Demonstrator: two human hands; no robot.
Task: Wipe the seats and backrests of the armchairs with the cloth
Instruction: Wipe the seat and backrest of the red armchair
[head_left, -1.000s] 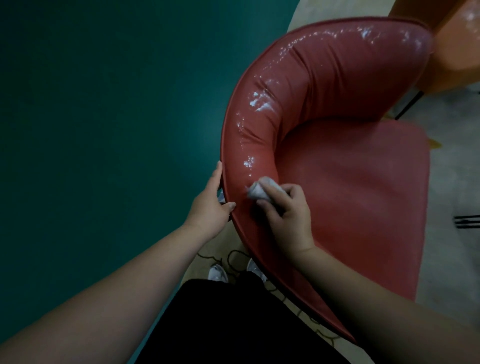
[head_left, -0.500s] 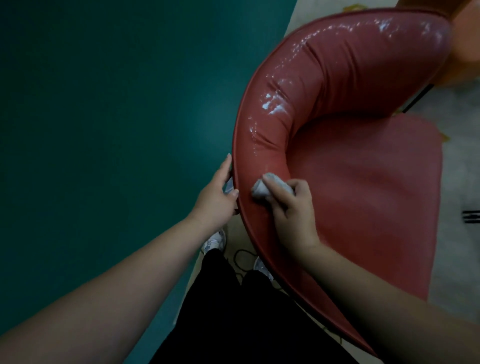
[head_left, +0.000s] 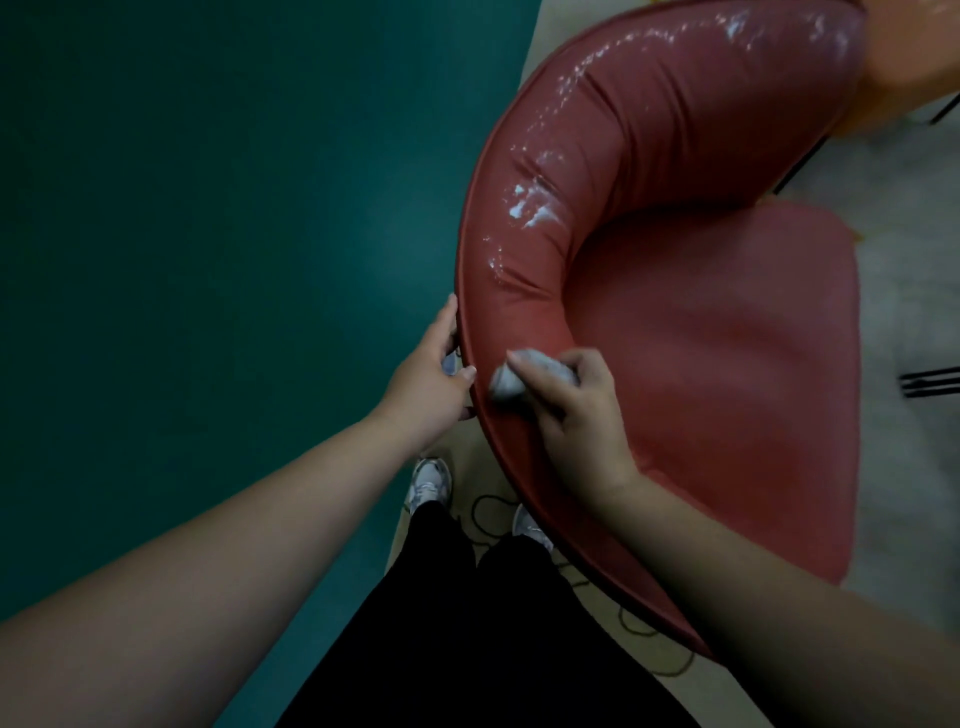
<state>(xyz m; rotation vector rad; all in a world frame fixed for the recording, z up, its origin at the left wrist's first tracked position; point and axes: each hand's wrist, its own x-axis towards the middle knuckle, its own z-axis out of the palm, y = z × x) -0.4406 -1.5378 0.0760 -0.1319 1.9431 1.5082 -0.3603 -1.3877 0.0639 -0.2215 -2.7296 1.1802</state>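
Wiping the red armchair's backrest

The right hand (head_left: 576, 410) holds the cloth (head_left: 511, 382) bunched on the armchair (head_left: 727, 364) backrest; the left hand (head_left: 426, 384) grips its rim. The small wad could slip out or miss spots.

Your right hand (head_left: 576, 410) covers most of the cloth (head_left: 506, 383), so you see only a blurred grey wad at the fingertips; your left hand (head_left: 428, 379) hides its fingers behind the rim of the red armchair (head_left: 727, 364), whose backrest top runs past the upper edge; the orange chair (head_left: 914, 52) is cut off at the corner; your right shoe (head_left: 530, 525) is half hidden under the armchair; the dark bars (head_left: 930, 382) at the right edge are too cropped to identify.
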